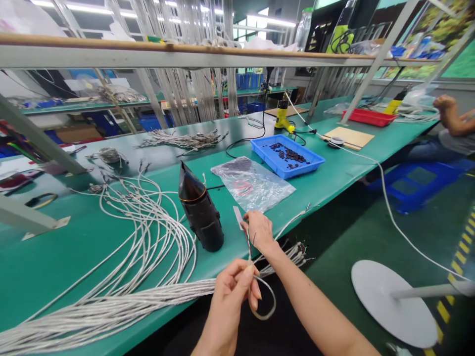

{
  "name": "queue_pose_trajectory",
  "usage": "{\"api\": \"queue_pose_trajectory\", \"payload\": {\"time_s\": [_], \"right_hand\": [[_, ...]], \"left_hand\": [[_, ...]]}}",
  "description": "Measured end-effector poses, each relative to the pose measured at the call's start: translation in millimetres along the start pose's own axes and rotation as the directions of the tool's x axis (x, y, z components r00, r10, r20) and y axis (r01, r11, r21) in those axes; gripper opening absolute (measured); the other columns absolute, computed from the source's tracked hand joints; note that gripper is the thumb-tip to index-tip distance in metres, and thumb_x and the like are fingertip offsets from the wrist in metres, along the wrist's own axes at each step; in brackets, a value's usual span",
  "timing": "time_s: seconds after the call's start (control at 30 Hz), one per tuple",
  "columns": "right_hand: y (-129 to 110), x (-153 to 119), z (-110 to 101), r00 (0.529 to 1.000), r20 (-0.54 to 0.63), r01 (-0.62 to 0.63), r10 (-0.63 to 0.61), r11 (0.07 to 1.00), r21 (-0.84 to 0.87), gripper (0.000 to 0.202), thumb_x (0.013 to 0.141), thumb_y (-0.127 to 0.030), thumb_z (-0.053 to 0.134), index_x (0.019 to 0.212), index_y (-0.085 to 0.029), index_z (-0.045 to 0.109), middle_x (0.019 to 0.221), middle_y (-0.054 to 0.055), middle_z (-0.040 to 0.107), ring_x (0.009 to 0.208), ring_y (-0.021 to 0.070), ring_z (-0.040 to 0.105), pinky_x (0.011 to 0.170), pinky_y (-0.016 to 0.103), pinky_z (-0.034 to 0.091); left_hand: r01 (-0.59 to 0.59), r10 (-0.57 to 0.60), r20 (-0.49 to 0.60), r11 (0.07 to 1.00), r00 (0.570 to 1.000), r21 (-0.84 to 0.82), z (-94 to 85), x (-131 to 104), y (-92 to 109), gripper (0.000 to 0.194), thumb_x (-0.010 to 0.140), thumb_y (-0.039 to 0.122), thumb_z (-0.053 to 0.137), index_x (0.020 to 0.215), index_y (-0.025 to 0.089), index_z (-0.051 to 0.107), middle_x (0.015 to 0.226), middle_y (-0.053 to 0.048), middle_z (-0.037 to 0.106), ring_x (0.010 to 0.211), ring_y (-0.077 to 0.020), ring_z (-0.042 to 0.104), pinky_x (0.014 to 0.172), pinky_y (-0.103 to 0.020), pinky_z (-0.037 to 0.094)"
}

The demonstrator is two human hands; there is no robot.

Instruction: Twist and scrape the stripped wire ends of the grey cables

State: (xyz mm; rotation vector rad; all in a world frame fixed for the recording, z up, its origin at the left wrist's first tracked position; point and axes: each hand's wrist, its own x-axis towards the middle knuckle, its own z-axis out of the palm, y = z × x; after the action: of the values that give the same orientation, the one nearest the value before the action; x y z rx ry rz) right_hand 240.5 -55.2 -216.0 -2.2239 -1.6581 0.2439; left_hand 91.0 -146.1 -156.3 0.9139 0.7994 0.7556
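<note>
My left hand (237, 284) pinches a thin white cable (270, 310), whose tail loops below the fingers. From its stripped end, thin coloured wires (249, 242), one of them red, run up toward my right hand (259, 230). The right fingertips are closed together beside the wires and at the lower end of a small white strip (238, 217); what they grip is hidden. To the left of my hands stands a black cylinder with a slanted, pointed top (202, 212). A bundle of white cables (148, 296) stretches along the table's front edge to my left hand.
A clear plastic bag (256, 185) lies beyond my right hand, near a blue tray (287, 170) of small black pieces. Farther back are a yellow heat gun (284, 118), a board (349, 137) and a red tray (371, 117). Another person's arm (458, 118) shows at right.
</note>
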Motion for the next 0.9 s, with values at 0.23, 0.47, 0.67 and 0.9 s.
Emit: {"api": "queue_pose_trajectory", "payload": {"time_s": [0.23, 0.47, 0.67, 0.9], "right_hand": [[-5, -12, 3, 0.998, -0.063, 0.019, -0.019, 1.0, -0.006, 0.016, 0.095, -0.028, 0.055, 0.105, -0.021, 0.065, 0.104, 0.008, 0.064, 0.101, 0.0227, 0.058, 0.087, 0.031, 0.041], [-8, -15, 5, 0.997, -0.069, 0.021, -0.022, 1.0, -0.021, 0.02, 0.094, -0.033, 0.057, 0.106, -0.017, 0.064, 0.103, 0.011, 0.064, 0.102, 0.0251, 0.058, 0.084, 0.032, 0.041], [-8, -13, 8, 0.999, -0.043, 0.009, -0.01, 1.0, -0.027, 0.015, 0.093, -0.032, 0.059, 0.099, -0.019, 0.065, 0.099, 0.009, 0.065, 0.096, 0.0231, 0.061, 0.08, 0.03, 0.041], [-10, -13, 9, 0.999, -0.043, 0.008, -0.008, 1.0, -0.005, 0.016, 0.093, -0.029, 0.058, 0.106, -0.021, 0.061, 0.098, 0.006, 0.067, 0.095, 0.0208, 0.062, 0.077, 0.029, 0.041]], "left_hand": [[0.025, -0.025, 0.032, 1.0, 0.999, 0.009, -2.1, 0, -5, 0.029, 0.09, 0.041, 0.063, 0.079, 0.014, 0.059, 0.056, 0.004, 0.056, 0.046, -0.0049, 0.044, 0.05, -0.016, 0.032], [0.052, -0.052, 0.067, 0.999, 0.996, -0.001, -0.2, 0, -12, 0.031, 0.086, 0.042, 0.066, 0.08, 0.012, 0.06, 0.054, 0.003, 0.056, 0.043, -0.0054, 0.044, 0.049, -0.016, 0.034], [0.03, -0.029, 0.075, 1.0, 0.997, -0.008, -2.6, -2, -10, 0.028, 0.09, 0.04, 0.062, 0.081, 0.013, 0.06, 0.055, 0.003, 0.056, 0.045, -0.0052, 0.044, 0.05, -0.016, 0.035], [0.043, -0.042, 0.067, 0.999, 0.997, -0.027, -2.4, -2, -9, 0.029, 0.089, 0.041, 0.062, 0.081, 0.013, 0.06, 0.056, 0.002, 0.057, 0.045, -0.0056, 0.044, 0.05, -0.016, 0.034]]}}
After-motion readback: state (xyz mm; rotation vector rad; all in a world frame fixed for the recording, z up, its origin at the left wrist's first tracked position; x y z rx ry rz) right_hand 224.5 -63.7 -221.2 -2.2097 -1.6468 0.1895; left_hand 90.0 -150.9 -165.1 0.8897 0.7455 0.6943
